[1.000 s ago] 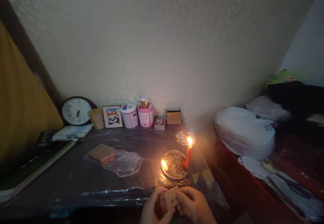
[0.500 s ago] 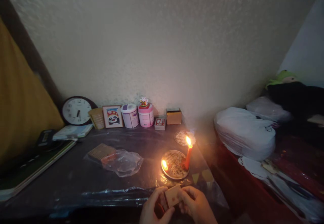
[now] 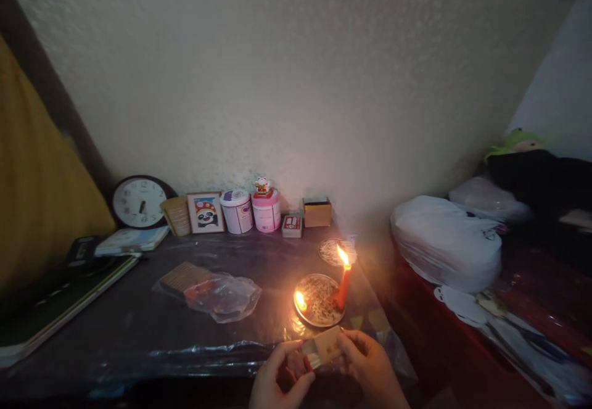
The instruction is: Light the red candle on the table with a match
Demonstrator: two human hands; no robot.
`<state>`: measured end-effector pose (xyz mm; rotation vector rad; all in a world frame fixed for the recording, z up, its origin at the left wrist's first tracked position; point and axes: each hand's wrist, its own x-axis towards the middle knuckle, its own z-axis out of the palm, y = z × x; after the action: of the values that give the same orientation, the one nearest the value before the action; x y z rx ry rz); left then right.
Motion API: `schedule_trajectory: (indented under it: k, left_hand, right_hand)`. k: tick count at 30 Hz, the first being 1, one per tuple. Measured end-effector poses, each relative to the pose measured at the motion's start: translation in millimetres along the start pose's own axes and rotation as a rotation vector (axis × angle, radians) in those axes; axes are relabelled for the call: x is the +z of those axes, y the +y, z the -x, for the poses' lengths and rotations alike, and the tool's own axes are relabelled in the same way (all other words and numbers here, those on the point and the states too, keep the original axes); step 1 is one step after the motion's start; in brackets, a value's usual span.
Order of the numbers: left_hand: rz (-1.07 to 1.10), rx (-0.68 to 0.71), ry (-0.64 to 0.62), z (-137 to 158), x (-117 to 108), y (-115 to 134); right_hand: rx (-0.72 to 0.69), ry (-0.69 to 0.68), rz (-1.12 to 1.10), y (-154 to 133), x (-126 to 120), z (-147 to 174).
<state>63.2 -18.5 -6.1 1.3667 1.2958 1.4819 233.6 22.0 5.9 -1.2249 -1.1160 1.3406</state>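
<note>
One matchbox [image 3: 327, 345], slid partway open, is held at the near edge of the table [image 3: 277, 261], just nearer than the round plate [image 3: 319, 324]. L hand [image 3: 278, 377] grips the tray [image 3: 309, 348] end; pale matches [image 3: 314, 360] show in the gap. R hand [image 3: 367, 366] has the outer sleeve [image 3: 330, 342] pinched b/w thumb & fingers. Round plate's full of small bits, too blurry to ID. Red candle [image 3: 343, 287] stands on its R side, tilted slightly R, flame [image 3: 343, 255] leaning L. 2nd, lower flame [image 3: 300, 301] is on its L side; can't tell what's burning. Far plate [image 3: 330, 264], near table's R edge, holds pale sticks [image 3: 337, 251]. Well L of round plate: plastic bag [image 3: 229, 299], next to some cardboard [image 3: 184, 276]. Far row by the wall [image 3: 296, 88], L to R: clock [image 3: 139, 202], tan cup [image 3: 177, 218], panda pic [image 3: 206, 213], white tub [image 3: 237, 213], pink tub [image 3: 267, 213] w/ figurine [image 3: 263, 187] on top, small box [image 3: 291, 227], brown box [image 3: 317, 214]. R of table: bulging white bag [image 3: 444, 239]. Near L: green book [image 3: 60, 307].
</note>
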Motion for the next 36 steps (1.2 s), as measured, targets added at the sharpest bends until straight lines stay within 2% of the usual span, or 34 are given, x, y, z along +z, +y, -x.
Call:
schedule_trajectory:
  k: [5,9,13,16,20,24,26,29,36]
  left_hand:
    - [0.145,-0.072,-0.021,2,4,-8]
    - [0.109,-0.064,-0.058,3,4,-14]
    - [0.278,-0.242,-0.136,0,3,-18]
    - [0.35,-0.244,-0.151,-1,5,-19]
    - [0.33,-0.196,-0.123,0,6,-16]
    - [0.332,-0.172,-0.138,2,8,-12]
    - [0.316,-0.156,-0.172,3,9,-12]
    - [0.31,-0.144,-0.212,4,11,-16]
    - [0.137,-0.095,-0.272,5,11,-22]
  right_hand:
    - [0.01,0.012,-0.005,2,-2,-1]
    - [0.025,-0.017,0.031,8,6,2]
    - [0.061,-0.043,0.045,15,11,4]
    - [0.052,-0.055,0.105,13,10,6]
    - [-0.045,-0.04,0.318,-3,6,13]
    - [-0.296,0.01,0.521,-19,4,23]
    - [-0.379,-0.071,0.579,-25,7,29]
    - [-0.413,-0.216,0.625,-31,14,34]
    - [-0.443,-0.359,0.61,-35,17,35]
